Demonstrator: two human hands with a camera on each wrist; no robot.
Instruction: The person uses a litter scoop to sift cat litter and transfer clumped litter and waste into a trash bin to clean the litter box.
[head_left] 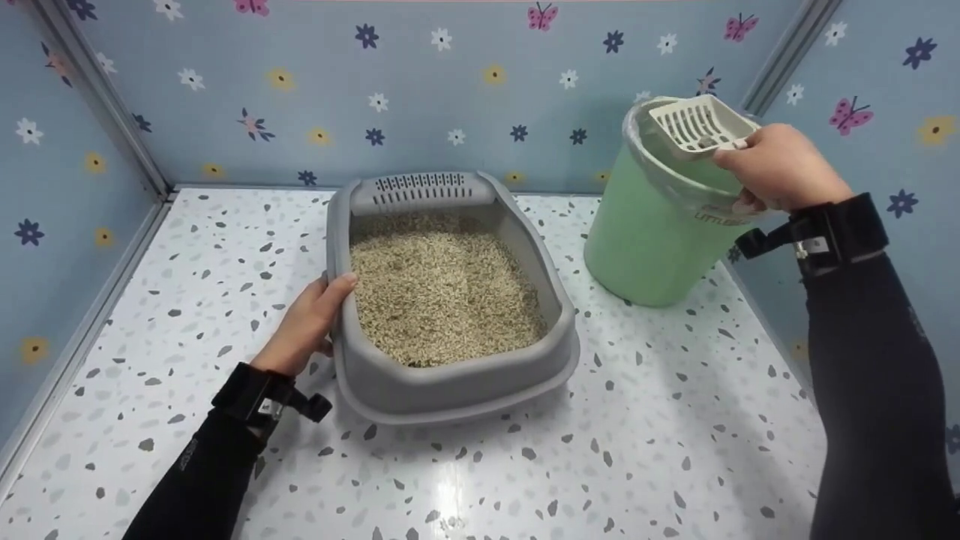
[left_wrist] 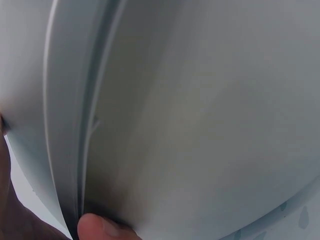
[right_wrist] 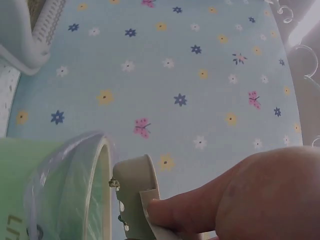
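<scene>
A grey litter box [head_left: 450, 386] full of tan pellet litter [head_left: 442, 289] sits on the speckled surface. My left hand [head_left: 307, 319] grips its left rim, thumb over the edge; the left wrist view shows the box's grey wall [left_wrist: 210, 110] close up, with a fingertip [left_wrist: 102, 227] at the rim. My right hand [head_left: 787, 169] pinches the handle of a pale slotted litter scoop [head_left: 697, 124] above the mouth of a green trash bin [head_left: 652, 232]. Seen from the right wrist, the scoop [right_wrist: 135, 175] is beside the bin's rim, with small dark bits clinging to its slots.
A clear liner bag [right_wrist: 65, 175] is folded over the bin's rim. Flower-patterned panels [head_left: 450, 90] stand behind and on both sides, with metal posts [head_left: 795, 52] at the corners. The speckled white surface [head_left: 480, 480] extends in front of the box.
</scene>
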